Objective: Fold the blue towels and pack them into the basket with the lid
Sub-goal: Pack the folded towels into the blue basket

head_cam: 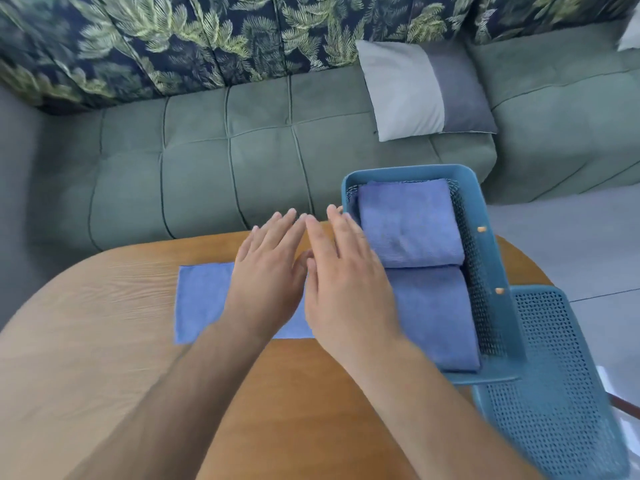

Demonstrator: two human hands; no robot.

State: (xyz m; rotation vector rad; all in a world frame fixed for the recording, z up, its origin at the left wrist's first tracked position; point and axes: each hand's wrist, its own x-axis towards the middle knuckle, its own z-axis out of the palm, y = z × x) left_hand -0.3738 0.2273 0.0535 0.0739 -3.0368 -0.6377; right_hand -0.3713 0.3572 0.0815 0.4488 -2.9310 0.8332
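on the wooden table (104, 306) the basket (408, 169), lid (554, 375) off, holds two folded towels (410, 223). a third blue towel (201, 303) lies in a strip beside it, under the left hand (266, 271) and right hand (346, 282), fingers straight, gripping nothing. likely smoothing mid-fold; next, pinch an end and fold it over.

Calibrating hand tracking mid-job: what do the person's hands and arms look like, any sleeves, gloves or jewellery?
The left hand and right hand are bare: no gloves, rings, watch or bracelet show. Both forearms are bare too, no sleeve in view down to the frame edge. Nails look short and unpainted.
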